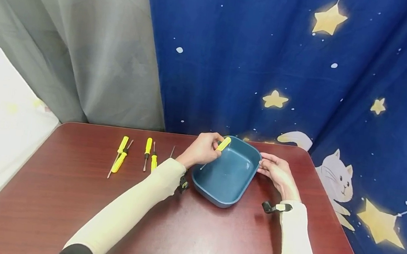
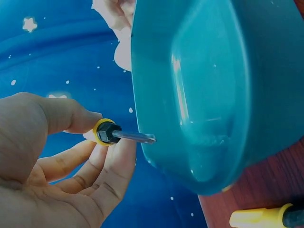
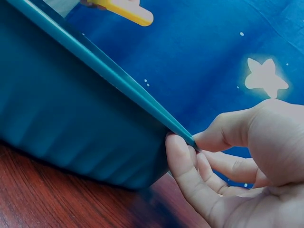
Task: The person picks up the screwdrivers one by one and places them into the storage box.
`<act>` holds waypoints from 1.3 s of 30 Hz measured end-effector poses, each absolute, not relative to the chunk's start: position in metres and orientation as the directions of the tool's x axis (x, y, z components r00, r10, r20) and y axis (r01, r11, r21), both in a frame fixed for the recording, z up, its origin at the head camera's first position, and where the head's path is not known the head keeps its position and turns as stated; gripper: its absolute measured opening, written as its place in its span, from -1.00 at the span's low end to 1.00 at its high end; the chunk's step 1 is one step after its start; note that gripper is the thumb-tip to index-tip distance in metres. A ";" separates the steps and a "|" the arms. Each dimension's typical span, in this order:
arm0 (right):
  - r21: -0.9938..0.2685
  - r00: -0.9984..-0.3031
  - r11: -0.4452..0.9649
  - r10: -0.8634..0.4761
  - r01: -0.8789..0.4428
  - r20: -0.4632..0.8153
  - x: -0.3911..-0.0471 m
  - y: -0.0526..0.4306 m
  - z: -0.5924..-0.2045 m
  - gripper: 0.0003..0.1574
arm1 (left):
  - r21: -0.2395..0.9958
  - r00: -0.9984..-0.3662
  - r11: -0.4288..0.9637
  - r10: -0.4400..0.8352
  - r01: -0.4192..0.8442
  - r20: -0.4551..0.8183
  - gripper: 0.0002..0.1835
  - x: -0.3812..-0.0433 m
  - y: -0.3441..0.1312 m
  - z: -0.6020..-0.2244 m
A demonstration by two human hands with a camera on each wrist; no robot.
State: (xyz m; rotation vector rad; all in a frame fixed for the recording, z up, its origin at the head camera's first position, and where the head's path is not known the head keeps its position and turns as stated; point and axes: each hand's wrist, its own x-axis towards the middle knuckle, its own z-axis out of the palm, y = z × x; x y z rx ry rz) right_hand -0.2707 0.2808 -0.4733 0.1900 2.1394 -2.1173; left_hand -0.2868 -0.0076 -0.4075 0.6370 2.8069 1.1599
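Observation:
My left hand pinches a screwdriver by its yellow handle, over the left part of a blue plastic bin. In the left wrist view the metal shaft points toward the bin's inside, and a black collar joins it to the handle. Thumb and fingers of my right hand pinch the bin's right rim; the right wrist view shows the thumb at the rim's corner and fingers against the outer wall. The bin's visible floor holds nothing.
Left of the bin, several yellow-handled screwdrivers lie on the reddish-brown table: a crossed pair, then an upright-lying one beside another partly behind my left sleeve. A blue curtain hangs along the table's back edge.

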 end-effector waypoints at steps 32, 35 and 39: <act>-0.986 -0.987 0.059 -0.018 0.158 -0.159 -0.268 0.281 -0.474 -0.41 | 0.575 -0.889 0.746 0.453 0.336 -0.067 -0.53 -0.299 0.047 -0.420; -0.986 -0.988 0.062 -0.019 0.153 -0.155 -0.268 0.282 -0.474 -0.41 | 0.566 -0.887 0.752 0.456 0.337 -0.077 -0.53 -0.300 0.051 -0.422; -0.986 -0.988 0.062 -0.019 0.153 -0.155 -0.268 0.282 -0.474 -0.42 | 0.562 -0.885 0.763 0.453 0.320 -0.111 -0.53 -0.301 0.056 -0.424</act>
